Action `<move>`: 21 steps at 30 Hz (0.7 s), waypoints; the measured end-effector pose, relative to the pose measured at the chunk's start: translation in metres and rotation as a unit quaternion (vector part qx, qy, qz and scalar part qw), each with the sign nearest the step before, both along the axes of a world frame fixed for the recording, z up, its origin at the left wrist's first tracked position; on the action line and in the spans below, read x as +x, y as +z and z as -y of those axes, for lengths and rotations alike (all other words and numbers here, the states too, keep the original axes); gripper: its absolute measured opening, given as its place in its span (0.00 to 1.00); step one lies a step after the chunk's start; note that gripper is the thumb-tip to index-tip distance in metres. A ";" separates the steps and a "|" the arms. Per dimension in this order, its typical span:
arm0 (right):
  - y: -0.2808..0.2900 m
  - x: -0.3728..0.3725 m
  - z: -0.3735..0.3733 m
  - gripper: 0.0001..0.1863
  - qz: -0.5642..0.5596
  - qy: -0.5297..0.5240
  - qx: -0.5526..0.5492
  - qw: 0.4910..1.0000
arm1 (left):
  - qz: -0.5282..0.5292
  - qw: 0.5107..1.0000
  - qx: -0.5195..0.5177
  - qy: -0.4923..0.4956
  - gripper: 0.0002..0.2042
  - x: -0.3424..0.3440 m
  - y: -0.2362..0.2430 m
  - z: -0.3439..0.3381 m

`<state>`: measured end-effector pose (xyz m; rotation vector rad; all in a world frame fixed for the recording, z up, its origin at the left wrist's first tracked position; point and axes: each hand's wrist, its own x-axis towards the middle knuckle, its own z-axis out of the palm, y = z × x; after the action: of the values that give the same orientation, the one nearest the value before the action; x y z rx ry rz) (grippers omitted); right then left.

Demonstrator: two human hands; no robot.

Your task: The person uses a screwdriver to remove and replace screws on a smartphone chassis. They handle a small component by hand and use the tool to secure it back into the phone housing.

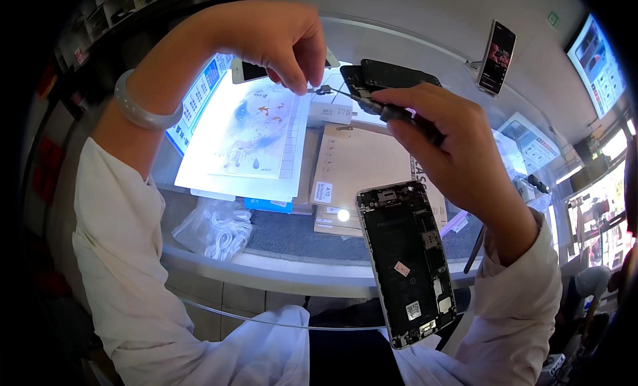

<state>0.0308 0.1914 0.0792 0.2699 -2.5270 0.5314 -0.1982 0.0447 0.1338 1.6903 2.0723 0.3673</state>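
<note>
My left hand is raised at the upper middle, thumb and fingers pinching a small dark phone part by its end. My right hand grips a screwdriver with a dark handle, its thin shaft pointing left at that part. Whether the tip touches it is too small to tell. Below my right hand, an opened phone lies tilted on what looks like the glass counter top, its dark inside showing. Just behind the screwdriver are two dark phone-shaped panels. A white phone is partly hidden by my left hand.
Through the glass show printed sheets, flat boxes and a bag of white cables. A lit phone stands upright at the back right. The counter's glass edge curves close to my lap.
</note>
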 end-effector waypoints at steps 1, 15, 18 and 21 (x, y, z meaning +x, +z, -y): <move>0.005 0.015 -0.001 0.15 0.003 -0.010 -0.017 1.000 | 0.022 0.998 0.028 -0.044 0.11 0.006 -0.001 0.000; -0.005 0.081 -0.019 0.15 0.033 0.004 -0.255 0.966 | -0.042 0.907 0.368 -0.201 0.11 0.079 -0.026 -0.002; -0.005 0.082 -0.021 0.14 0.035 0.016 -0.251 0.967 | -0.059 0.892 0.394 -0.212 0.10 0.082 -0.029 -0.004; -0.005 0.082 -0.021 0.14 0.025 0.031 -0.229 0.973 | -0.075 0.894 0.394 -0.197 0.10 0.082 -0.030 -0.003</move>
<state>0.1126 0.2128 0.0739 0.1614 -2.3619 1.1329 -0.1159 0.0477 0.1038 2.6096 1.6938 1.0731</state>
